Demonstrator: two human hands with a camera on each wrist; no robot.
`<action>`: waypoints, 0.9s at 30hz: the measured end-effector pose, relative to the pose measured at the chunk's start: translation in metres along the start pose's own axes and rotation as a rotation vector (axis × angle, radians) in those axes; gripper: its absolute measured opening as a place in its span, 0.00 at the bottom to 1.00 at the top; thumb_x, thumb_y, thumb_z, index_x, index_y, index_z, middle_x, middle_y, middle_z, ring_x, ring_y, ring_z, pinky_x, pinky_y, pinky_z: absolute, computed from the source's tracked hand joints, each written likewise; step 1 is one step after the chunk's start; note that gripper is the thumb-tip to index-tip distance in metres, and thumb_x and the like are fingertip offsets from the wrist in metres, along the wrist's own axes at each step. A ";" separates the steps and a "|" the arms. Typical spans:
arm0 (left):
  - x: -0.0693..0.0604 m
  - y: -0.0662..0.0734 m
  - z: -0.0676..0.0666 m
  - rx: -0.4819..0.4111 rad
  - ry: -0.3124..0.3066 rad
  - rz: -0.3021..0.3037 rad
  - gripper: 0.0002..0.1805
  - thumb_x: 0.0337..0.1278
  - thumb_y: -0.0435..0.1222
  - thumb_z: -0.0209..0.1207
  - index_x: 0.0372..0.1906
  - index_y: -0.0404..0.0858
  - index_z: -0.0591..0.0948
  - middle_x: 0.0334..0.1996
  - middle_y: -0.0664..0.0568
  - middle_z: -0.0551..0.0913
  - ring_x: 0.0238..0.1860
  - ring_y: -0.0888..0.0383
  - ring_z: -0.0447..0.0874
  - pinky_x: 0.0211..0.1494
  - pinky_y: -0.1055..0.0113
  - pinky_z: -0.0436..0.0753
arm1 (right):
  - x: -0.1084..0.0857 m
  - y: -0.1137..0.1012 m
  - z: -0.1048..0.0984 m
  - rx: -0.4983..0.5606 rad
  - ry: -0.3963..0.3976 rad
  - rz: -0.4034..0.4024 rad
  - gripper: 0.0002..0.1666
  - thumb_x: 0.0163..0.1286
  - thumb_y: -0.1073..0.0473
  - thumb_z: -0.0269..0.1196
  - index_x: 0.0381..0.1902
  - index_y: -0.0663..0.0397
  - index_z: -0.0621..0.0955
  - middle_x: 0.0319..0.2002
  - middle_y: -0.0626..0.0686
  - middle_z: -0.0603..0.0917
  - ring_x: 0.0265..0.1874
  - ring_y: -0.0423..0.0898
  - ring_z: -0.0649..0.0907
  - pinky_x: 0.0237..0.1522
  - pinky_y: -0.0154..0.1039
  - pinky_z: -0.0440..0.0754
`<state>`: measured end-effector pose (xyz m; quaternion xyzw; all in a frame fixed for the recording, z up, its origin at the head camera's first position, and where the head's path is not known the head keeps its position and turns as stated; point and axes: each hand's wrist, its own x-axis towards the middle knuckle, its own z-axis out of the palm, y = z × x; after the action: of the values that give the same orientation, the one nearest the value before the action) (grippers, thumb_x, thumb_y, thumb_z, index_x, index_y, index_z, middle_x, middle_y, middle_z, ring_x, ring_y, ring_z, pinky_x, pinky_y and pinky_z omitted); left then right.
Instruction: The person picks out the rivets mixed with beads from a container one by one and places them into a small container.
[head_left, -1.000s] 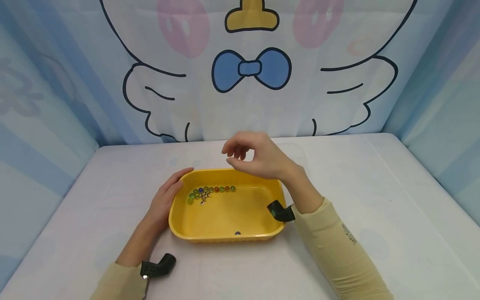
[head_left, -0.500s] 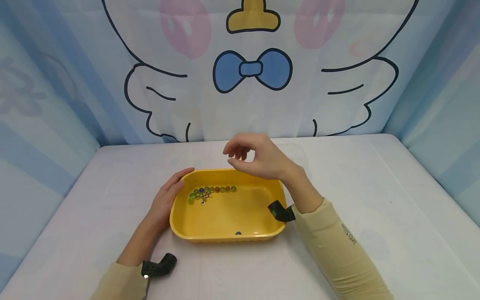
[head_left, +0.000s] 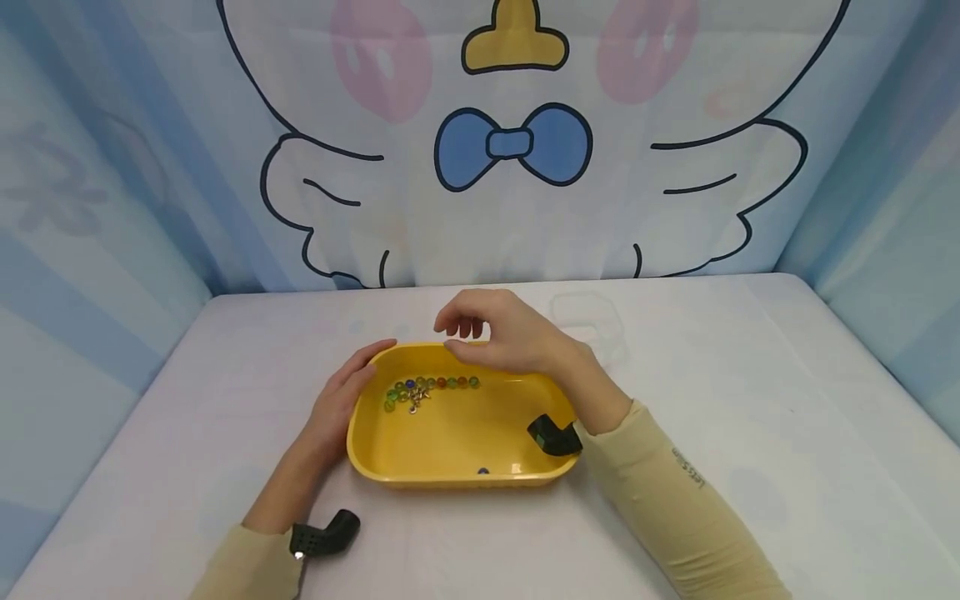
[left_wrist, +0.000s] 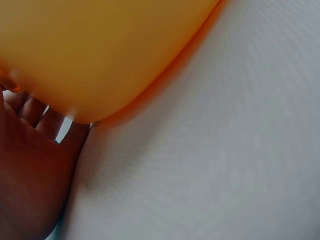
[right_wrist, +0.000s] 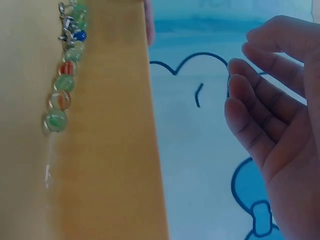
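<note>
A yellow tray stands on the white table. Along its back left inside lie several glass marbles, green, orange and blue, beside a small metal charm piece. One blue marble lies apart near the front wall. The left hand rests against the tray's left side, fingers fairly straight along the wall; the left wrist view shows this hand under the tray's edge. Above the back rim hovers the right hand, fingers loosely bent, nothing between them; the right wrist view shows its empty palm.
White cloth covers the table around the tray. Behind it hangs a curtain printed with a cartoon figure and a blue bow tie; blue fabric walls stand at both sides. Each wrist carries a black device.
The right hand has lowered toward the tray's back rim and shifted slightly left. The whole head view has shifted a little; the left hand stays at the tray.
</note>
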<state>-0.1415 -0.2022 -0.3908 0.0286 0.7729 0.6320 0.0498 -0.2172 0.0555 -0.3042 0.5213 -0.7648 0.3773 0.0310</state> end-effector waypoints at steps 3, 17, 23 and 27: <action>-0.001 0.000 0.001 -0.002 0.003 -0.006 0.25 0.82 0.45 0.39 0.76 0.47 0.65 0.74 0.52 0.65 0.72 0.53 0.63 0.76 0.53 0.58 | 0.003 -0.001 0.005 -0.006 -0.061 0.029 0.10 0.66 0.67 0.65 0.46 0.61 0.83 0.42 0.53 0.85 0.38 0.45 0.80 0.42 0.41 0.84; -0.001 0.000 0.000 0.032 -0.011 0.011 0.25 0.82 0.45 0.38 0.76 0.47 0.64 0.74 0.51 0.65 0.72 0.52 0.62 0.74 0.61 0.61 | 0.012 -0.004 0.026 -0.137 -0.294 0.113 0.14 0.69 0.62 0.65 0.52 0.57 0.84 0.47 0.51 0.84 0.41 0.46 0.79 0.45 0.32 0.78; 0.001 -0.003 -0.001 0.003 -0.019 0.016 0.25 0.82 0.45 0.39 0.76 0.48 0.65 0.74 0.53 0.65 0.72 0.54 0.62 0.68 0.74 0.66 | 0.013 0.000 0.036 -0.177 -0.378 0.107 0.14 0.69 0.61 0.66 0.52 0.55 0.84 0.43 0.50 0.83 0.40 0.44 0.79 0.44 0.32 0.78; 0.001 -0.003 -0.002 -0.008 -0.019 0.019 0.25 0.82 0.45 0.39 0.76 0.48 0.66 0.74 0.53 0.65 0.72 0.54 0.63 0.67 0.74 0.67 | 0.015 0.002 0.041 -0.197 -0.425 0.102 0.14 0.69 0.61 0.65 0.52 0.54 0.83 0.45 0.49 0.83 0.40 0.43 0.79 0.44 0.32 0.78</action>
<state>-0.1427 -0.2046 -0.3933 0.0417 0.7694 0.6353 0.0515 -0.2113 0.0193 -0.3285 0.5440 -0.8127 0.1837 -0.0988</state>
